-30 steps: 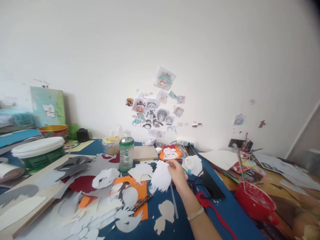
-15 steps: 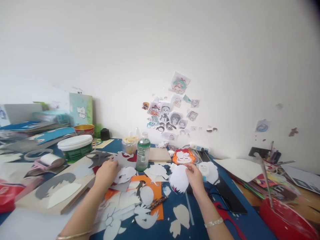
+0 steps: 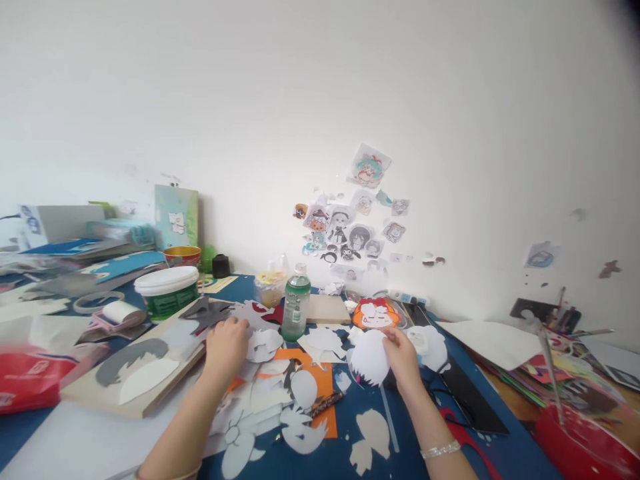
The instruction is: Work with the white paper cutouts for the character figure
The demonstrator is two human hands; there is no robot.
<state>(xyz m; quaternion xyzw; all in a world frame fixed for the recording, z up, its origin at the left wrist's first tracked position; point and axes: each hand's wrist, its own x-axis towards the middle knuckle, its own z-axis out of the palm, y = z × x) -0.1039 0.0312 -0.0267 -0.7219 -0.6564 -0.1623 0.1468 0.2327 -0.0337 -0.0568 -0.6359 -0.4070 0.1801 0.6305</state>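
My right hand (image 3: 404, 360) pinches the upper right edge of a white paper cutout (image 3: 369, 360), rounded with a jagged lower edge. My left hand (image 3: 227, 343) rests palm down among paper cutouts, beside a grey spiky cutout (image 3: 253, 313) with dark red in it; its fingertips are hidden. Just right of that hand lies a white cutout (image 3: 264, 345). Between the hands stands a clear bottle with green (image 3: 296, 307). Behind the held cutout is an orange-haired cartoon face (image 3: 376, 313). White cutouts (image 3: 304, 427) and an orange sheet (image 3: 327, 373) lie in front.
A board (image 3: 145, 373) with grey and white cutouts and a white-lidded green tub (image 3: 167, 293) are at left. A red container (image 3: 585, 433) holding a stick stands at right, near a black flat object (image 3: 470, 393). Cartoon drawings (image 3: 340, 223) are on the wall.
The view has turned slightly left, so everything appears shifted to the right. Both hands keep nearly the same places, and the right hand still pinches the white cutout.
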